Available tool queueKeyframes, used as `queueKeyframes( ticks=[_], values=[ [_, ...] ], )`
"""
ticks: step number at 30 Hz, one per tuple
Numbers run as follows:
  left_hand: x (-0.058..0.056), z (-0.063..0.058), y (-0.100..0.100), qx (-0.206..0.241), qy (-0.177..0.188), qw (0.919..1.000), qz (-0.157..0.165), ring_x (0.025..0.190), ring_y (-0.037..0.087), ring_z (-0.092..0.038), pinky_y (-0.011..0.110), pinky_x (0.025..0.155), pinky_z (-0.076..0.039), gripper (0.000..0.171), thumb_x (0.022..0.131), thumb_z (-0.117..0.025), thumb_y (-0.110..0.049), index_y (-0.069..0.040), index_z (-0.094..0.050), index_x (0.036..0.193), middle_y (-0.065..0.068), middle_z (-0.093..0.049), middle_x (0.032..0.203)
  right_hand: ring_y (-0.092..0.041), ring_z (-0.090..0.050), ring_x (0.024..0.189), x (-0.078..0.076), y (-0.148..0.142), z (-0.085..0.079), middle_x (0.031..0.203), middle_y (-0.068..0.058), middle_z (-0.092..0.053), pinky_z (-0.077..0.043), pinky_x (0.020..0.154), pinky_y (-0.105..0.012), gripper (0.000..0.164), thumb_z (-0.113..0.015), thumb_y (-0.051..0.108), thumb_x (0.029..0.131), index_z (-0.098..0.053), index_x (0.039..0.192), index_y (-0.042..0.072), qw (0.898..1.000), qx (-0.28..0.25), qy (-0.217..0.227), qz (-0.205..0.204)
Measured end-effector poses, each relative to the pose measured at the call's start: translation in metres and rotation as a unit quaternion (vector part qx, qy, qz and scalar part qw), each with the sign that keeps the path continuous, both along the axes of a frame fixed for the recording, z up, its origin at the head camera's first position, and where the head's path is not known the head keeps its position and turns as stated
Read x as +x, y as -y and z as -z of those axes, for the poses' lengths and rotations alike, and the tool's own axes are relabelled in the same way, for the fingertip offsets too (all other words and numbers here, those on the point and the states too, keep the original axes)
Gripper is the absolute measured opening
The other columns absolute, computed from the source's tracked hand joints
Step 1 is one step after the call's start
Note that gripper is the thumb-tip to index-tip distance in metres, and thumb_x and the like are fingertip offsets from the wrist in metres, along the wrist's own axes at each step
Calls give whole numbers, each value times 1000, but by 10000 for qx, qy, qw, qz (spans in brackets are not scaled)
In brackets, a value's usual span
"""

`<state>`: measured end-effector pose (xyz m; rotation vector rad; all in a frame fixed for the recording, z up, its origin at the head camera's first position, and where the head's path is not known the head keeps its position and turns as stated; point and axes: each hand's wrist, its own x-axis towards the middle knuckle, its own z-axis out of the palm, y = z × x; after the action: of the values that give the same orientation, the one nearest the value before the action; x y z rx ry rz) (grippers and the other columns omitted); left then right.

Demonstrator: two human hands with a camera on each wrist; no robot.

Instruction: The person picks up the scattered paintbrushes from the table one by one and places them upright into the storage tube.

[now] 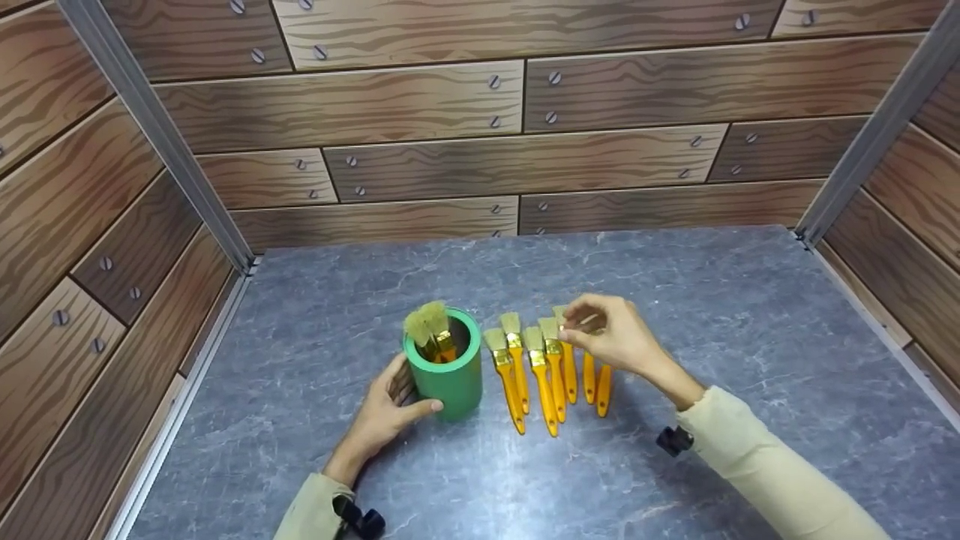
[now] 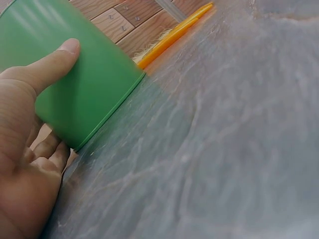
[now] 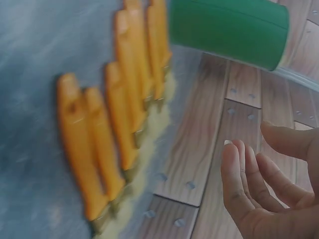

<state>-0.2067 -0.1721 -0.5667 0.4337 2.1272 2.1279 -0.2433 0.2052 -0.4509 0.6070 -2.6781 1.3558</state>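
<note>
My left hand point(image 1: 382, 414) grips the green cylindrical cup point(image 1: 452, 390) from its left side. The thumb lies across the cup's near side, and the other fingers reach behind it. Paintbrushes point(image 1: 429, 326) stand in the cup with their bristles above the rim. To the right of the cup, several paintbrushes point(image 1: 541, 381) with orange handles lie in a row, bristles pointing away from me. Above the right end of this row is my right hand point(image 1: 615, 336), hiding some bristles. Its fingers point(image 3: 237, 184) are loosely bent and apart from the thumb, with nothing between them.
The table top point(image 1: 495, 480) has a blue-grey marbled surface. Wood-patterned walls point(image 1: 450, 112) surround it at the back and both sides, with metal posts point(image 1: 161, 142) at the corners. A small black device point(image 1: 675, 441) sits at each wrist.
</note>
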Motion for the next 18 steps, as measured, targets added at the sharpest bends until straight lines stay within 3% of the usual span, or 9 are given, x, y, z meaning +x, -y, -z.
queueKeyframes(
  ticks=[10, 18],
  values=[
    [0, -1, 1, -120, 9, 9999, -33, 160, 31, -34, 45, 133, -28, 105, 86, -91, -10, -11, -27, 170, 12, -39, 171, -26, -77, 82, 2, -28, 21, 93, -13, -77, -68, 75, -32, 20, -87, 6, 89, -75, 103, -2, 9989, 418, 43, 222],
    [-1, 0, 1, -139, 59, 9999, 38, 161, 30, -32, 45, 133, -27, 107, 87, -90, -11, -12, -23, 171, 11, -36, 173, -23, -75, 81, 4, -44, 36, 90, -12, -77, -68, 75, -32, 19, -86, 5, 89, -76, 102, -5, 9973, 610, 110, 386]
  ],
)
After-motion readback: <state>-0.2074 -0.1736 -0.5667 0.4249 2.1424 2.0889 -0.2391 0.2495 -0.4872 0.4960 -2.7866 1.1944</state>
